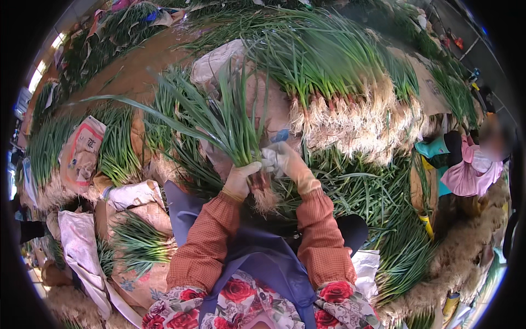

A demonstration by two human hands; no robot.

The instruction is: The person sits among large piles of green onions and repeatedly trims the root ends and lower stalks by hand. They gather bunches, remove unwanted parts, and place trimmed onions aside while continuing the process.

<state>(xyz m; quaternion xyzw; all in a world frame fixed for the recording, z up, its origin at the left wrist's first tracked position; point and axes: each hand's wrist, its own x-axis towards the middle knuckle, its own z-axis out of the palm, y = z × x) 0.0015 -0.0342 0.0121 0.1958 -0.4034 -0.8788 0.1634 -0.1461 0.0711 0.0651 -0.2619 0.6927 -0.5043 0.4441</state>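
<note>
A bunch of green onions (234,129) stands upright before me, its long leaves fanning up and to the left and its pale roots hanging below. My left hand (240,180), in a pale glove, is wrapped round the stalks just above the roots. At the right side of the same bunch is my right hand (285,162), also gloved, with its fingers bent together at the stems; whether it grips a stalk or something small is hidden. Many more trimmed green onions (334,71) lie in a thick row beyond, roots toward me.
Loose green leaves (350,192) cover the ground at my right. A person in pink (474,164) works at the far right beside a long heap of pale roots (466,247). Sacks (85,148) and smaller onion bundles (142,241) lie at the left.
</note>
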